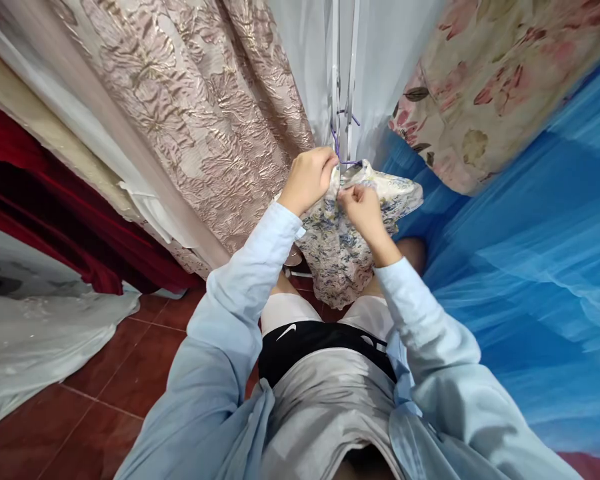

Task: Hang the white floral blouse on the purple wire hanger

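A small floral dress, pale with blue and yellow print, hangs on a purple hanger in front of my knees. Near its neckline, my left hand is closed on the fabric, right beside the hanger's hook. Slightly lower and to the right, my right hand pinches the front of the dress at the upper chest. The pinched bits of cloth are covered by my fingers. One puffed shoulder spreads out to the right of my right hand.
White metal rails stand upright behind the hanger. Pink embossed fabric hangs at the left, with dark red cloth beyond it. Rose-print fabric and blue tulle hang at the right. Red tiles cover the floor.
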A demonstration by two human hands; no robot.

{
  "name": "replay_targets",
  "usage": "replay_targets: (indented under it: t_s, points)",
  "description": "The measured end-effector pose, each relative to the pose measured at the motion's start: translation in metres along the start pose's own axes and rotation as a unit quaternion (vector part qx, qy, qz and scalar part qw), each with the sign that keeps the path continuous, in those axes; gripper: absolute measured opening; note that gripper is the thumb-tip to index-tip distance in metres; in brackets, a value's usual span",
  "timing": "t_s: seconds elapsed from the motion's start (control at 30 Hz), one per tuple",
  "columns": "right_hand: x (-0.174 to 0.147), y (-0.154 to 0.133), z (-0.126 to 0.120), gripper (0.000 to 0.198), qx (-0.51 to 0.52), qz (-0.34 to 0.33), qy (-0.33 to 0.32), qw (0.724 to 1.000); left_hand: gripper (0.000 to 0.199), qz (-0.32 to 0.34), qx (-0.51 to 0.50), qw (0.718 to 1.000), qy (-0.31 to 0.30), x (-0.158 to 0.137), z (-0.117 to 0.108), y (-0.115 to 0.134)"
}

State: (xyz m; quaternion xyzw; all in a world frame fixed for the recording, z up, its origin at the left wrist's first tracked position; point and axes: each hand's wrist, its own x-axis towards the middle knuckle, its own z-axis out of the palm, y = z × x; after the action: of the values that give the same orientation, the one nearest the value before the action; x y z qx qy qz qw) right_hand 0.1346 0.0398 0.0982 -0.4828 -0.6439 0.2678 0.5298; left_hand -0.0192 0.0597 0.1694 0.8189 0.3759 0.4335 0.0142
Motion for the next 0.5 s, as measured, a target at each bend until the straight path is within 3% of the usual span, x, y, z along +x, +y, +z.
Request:
replay_targets:
  t_s: [0.07, 0.17, 0.3, 0.37, 0.43, 0.5]
  points:
    - [-0.024, 0.017, 0.014, 0.029, -0.055, 0.049, 0.013, 0.997, 0.039, -0.007, -0.03, 0.998, 0.05, 0.004, -0.014, -0.004]
    - [-0.061, 0.042, 0.024, 0.029, -0.138, 0.132, -0.023, 0.981, 0.05, -0.02, -0.094, 0.991, 0.089, 0.006, -0.037, -0.023]
    - [-0.086, 0.043, 0.018, 0.036, -0.187, 0.204, -0.184, 0.943, 0.051, -0.13, -0.23, 0.962, 0.069, -0.018, -0.05, -0.056]
    - [-0.083, 0.026, 0.015, 0.037, -0.148, 0.155, -0.201, 0.956, 0.046, -0.194, -0.307, 0.929, 0.073, -0.035, -0.049, -0.068]
    - [-0.074, 0.008, 0.016, 0.031, -0.107, 0.051, -0.134, 0.984, 0.044, -0.219, -0.368, 0.9, 0.082, -0.048, -0.047, -0.078]
    - [-0.061, -0.002, 0.02, 0.027, -0.108, -0.067, -0.071, 0.989, 0.048, -0.223, -0.414, 0.878, 0.091, -0.055, -0.048, -0.083]
